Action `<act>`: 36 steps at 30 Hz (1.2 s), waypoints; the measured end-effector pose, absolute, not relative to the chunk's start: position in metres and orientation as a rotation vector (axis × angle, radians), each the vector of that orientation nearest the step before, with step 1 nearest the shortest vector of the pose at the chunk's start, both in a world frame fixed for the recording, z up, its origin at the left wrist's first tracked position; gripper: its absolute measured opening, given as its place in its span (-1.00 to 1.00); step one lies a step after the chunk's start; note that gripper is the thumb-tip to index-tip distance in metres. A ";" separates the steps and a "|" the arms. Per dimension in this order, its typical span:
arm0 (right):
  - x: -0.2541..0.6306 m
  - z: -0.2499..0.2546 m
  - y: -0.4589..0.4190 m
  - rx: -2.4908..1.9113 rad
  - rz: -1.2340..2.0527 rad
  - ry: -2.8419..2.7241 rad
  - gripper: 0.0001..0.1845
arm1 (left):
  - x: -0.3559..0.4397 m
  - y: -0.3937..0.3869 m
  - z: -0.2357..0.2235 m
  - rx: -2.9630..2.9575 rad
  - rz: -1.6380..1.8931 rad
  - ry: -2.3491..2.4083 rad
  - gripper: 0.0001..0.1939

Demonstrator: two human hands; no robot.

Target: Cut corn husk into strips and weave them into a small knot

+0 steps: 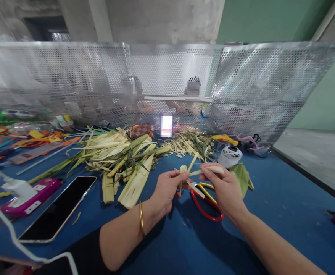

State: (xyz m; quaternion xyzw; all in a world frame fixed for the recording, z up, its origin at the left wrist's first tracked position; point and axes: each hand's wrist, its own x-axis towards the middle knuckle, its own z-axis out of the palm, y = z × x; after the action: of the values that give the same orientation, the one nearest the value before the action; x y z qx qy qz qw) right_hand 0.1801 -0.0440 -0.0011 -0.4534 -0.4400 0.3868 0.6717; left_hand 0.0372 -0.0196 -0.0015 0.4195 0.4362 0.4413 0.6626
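Note:
My left hand [169,185], a gold bangle on its wrist, pinches a small folded corn husk piece [183,168] between thumb and fingers. Pale strips stick out of that piece. My right hand [223,187] is closed on a pale corn husk strip [196,172] that stretches across from the left hand. Below both hands, scissors [204,215] with red and yellow handles lie on the blue table, partly hidden. Just beyond the right hand stand a white thread spool [229,156] and a green husk leaf [240,178].
A heap of corn husks [136,168] lies left of centre, with husk scraps [184,143] behind. A black-screened phone [60,210] and a purple power strip [38,194] are at left. A perforated metal screen [167,72] borders the far side; people sit beyond it.

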 end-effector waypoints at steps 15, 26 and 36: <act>0.183 0.004 -0.048 -1.175 0.934 -1.161 -0.54 | 0.041 -0.022 0.000 1.129 0.965 1.079 -0.82; 0.182 0.009 -0.050 -0.969 1.174 -1.004 -0.65 | 0.039 -0.021 0.000 1.106 0.893 1.059 -0.81; 0.188 0.001 -0.049 -1.314 0.739 -1.344 -0.68 | 0.040 -0.024 0.000 1.140 0.954 0.995 -0.84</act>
State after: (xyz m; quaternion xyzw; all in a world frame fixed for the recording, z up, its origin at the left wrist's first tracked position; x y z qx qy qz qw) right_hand 0.1876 -0.0486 0.0014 -0.5508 -0.5636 0.3098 0.5320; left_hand 0.0400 -0.0237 -0.0001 0.4969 0.4339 0.4160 0.6259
